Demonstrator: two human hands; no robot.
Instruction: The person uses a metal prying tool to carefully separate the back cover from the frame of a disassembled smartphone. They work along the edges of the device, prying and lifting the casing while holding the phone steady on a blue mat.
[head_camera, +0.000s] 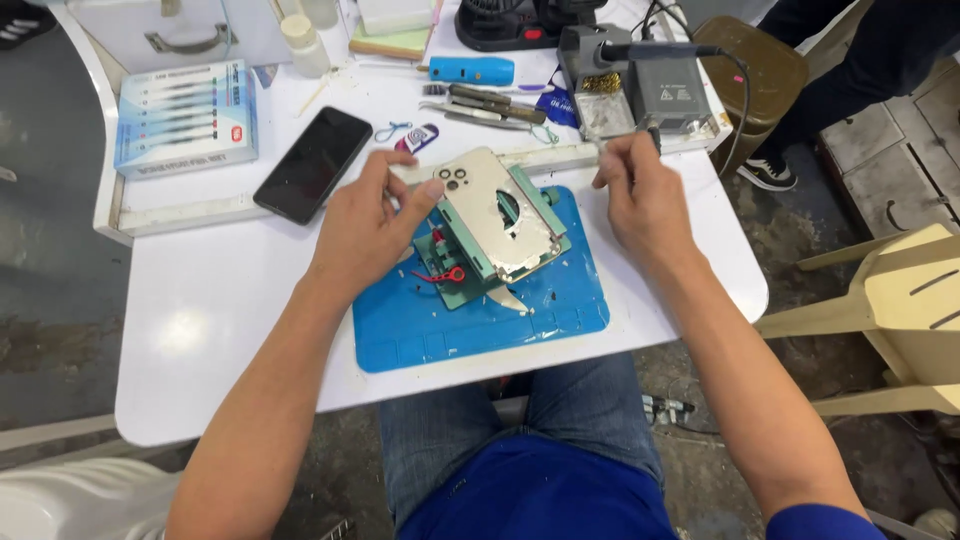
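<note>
At the centre of the white table (200, 300), a pale gold phone housing (490, 205) sits clamped in a green fixture (470, 280) on a blue mat (560, 310). Your left hand (365, 225) pinches its ten o'clock corner; your right hand (640, 190), at two o'clock, grips a thin tool (652, 135) clear of it. The back looks unopened.

Phone back housing (490, 205): pale gold, camera cutouts at far-left corner, round opening mid-panel. Lies flat, skewed, clamped on green fixture (470, 275). Fixture sits on blue mat (560, 310), centre of white desk (200, 300).
</note>
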